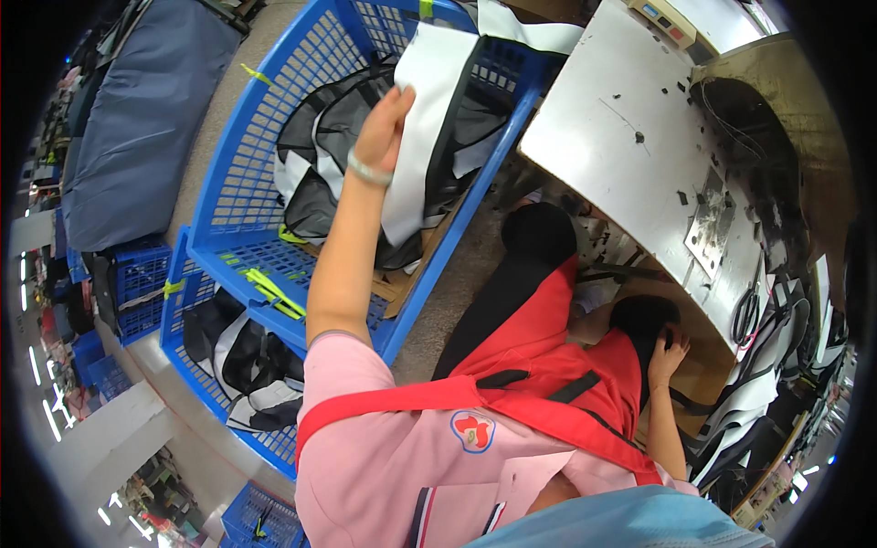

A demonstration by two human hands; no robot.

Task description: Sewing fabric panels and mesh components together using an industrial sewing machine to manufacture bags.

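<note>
My left hand (pixel 388 126) reaches out over a large blue plastic basket (pixel 239 169). It grips the edge of a long white fabric panel (pixel 425 119) with a black border down one side, which hangs over the basket. Inside the basket lie several black, grey and white sewn fabric pieces (pixel 352 119), loosely heaped. Down at the right, my right hand (pixel 669 356) rests on the black knee of my red and black trousers (pixel 539 320), fingers apart, with nothing visible in it.
At the right stands a white worktable (pixel 603 110) with dark scraps, a metal plate (pixel 710 224) and black-handled scissors (pixel 747 310). White and black strips (pixel 758 393) hang beside it. A second blue basket (pixel 206 365) holds fabric at the left. A grey-blue covered stack (pixel 151 110) stands beyond.
</note>
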